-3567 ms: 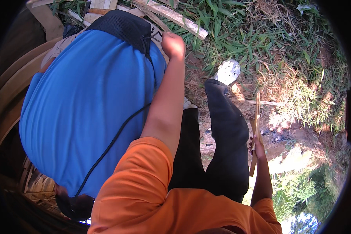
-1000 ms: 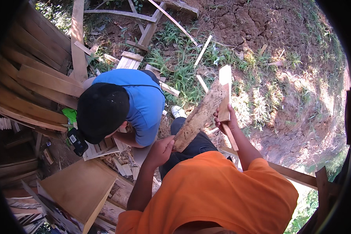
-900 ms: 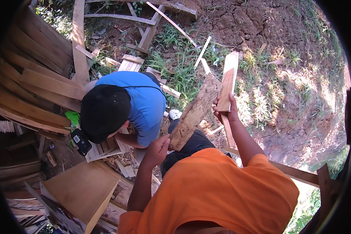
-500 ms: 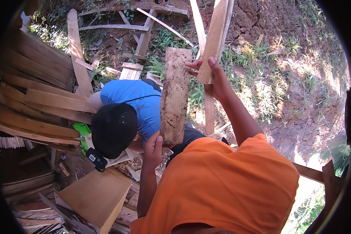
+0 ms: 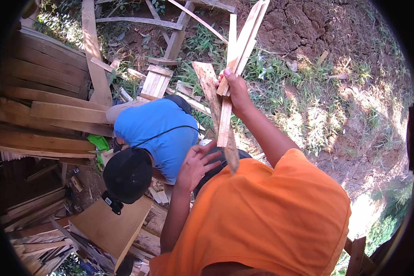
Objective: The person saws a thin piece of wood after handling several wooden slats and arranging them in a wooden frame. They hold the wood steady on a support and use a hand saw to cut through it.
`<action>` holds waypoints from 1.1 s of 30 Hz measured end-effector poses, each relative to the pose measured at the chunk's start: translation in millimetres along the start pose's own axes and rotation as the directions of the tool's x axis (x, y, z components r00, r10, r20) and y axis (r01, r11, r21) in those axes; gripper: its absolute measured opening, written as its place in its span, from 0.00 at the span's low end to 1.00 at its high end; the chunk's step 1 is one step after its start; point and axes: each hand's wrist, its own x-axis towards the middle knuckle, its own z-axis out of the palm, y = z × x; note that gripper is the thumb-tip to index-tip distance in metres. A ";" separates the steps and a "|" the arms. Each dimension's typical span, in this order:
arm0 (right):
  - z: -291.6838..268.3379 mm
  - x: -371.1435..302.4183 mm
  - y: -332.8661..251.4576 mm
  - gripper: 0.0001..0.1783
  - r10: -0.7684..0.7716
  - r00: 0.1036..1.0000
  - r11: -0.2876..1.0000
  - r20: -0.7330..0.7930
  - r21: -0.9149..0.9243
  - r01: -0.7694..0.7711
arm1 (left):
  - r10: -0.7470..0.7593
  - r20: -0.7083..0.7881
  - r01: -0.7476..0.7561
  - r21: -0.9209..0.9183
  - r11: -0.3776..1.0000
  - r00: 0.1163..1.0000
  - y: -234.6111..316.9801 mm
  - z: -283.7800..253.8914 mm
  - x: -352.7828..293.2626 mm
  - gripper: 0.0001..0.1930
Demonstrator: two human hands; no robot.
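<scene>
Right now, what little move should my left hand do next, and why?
Maybe close your left hand gently around the stained board's lower end. That hand is open near it, while your right hand is already gripping several strips, so the board could probably use steadying.

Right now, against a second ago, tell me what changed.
The left hand has let go of the mottled board, which has turned nearer edge-on. The right hand has moved forward and left, still gripping the pale strips. The co-worker stays bent over.
</scene>
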 end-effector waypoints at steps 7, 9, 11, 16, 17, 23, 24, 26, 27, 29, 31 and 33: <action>26.5 11.1 5.1 0.31 -0.014 0.997 1.000 -0.077 -0.012 0.013 | -0.079 0.040 0.086 -0.225 0.971 0.996 -1.3 37.0 76.5 0.38; 30.8 9.0 6.6 0.32 -0.032 0.998 0.996 -0.052 -0.085 0.027 | -0.075 0.031 0.079 -0.194 0.978 0.997 -4.1 23.1 79.7 0.37; 26.7 6.5 2.6 0.32 0.008 0.999 0.989 -0.039 -0.148 -0.013 | -0.083 -0.015 0.076 -0.267 0.961 0.996 -5.3 24.6 74.4 0.31; -15.5 18.9 -13.3 0.38 0.168 0.985 0.846 -0.030 -0.509 -0.160 | 0.029 -0.213 -0.070 -0.189 0.980 0.977 -4.4 11.3 76.1 0.27; -15.2 16.7 -18.7 0.37 0.235 0.969 0.765 -0.073 -0.601 -0.231 | 0.067 -0.251 -0.117 -0.188 0.975 0.966 2.2 7.9 79.2 0.27; -9.9 -7.9 -16.5 0.36 0.336 0.940 0.401 -0.055 -0.895 -0.196 | 0.130 -0.319 -0.156 -0.057 0.986 0.939 45.2 7.6 133.5 0.26; -16.4 -10.2 -3.0 0.37 0.224 0.973 0.397 -0.050 -0.907 -0.138 | 0.117 -0.305 -0.126 -0.009 0.992 0.945 50.5 5.2 144.1 0.27; -14.0 -8.7 -1.6 0.39 0.238 0.971 0.383 -0.024 -0.916 -0.117 | 0.097 -0.295 -0.072 0.093 0.993 0.951 60.9 -6.5 159.6 0.28; -14.7 -6.4 -4.4 0.37 0.231 0.972 0.385 -0.040 -0.914 -0.129 | 0.090 -0.305 -0.052 0.130 0.990 0.948 63.3 -11.0 166.8 0.29; -25.2 3.4 -2.4 0.36 0.295 0.955 0.493 -0.026 -0.852 -0.176 | 0.050 -0.306 -0.032 0.064 0.997 0.951 63.9 -12.9 182.8 0.28; -30.6 12.6 -2.3 0.33 0.264 0.964 0.560 -0.026 -0.810 -0.175 | 0.066 -0.325 -0.029 0.117 0.993 0.943 63.5 -21.2 202.8 0.22; -32.6 21.8 -8.4 0.34 0.274 0.962 0.528 0.021 -0.839 -0.132 | 0.100 -0.331 -0.022 0.230 0.973 0.938 55.6 -31.6 226.8 0.20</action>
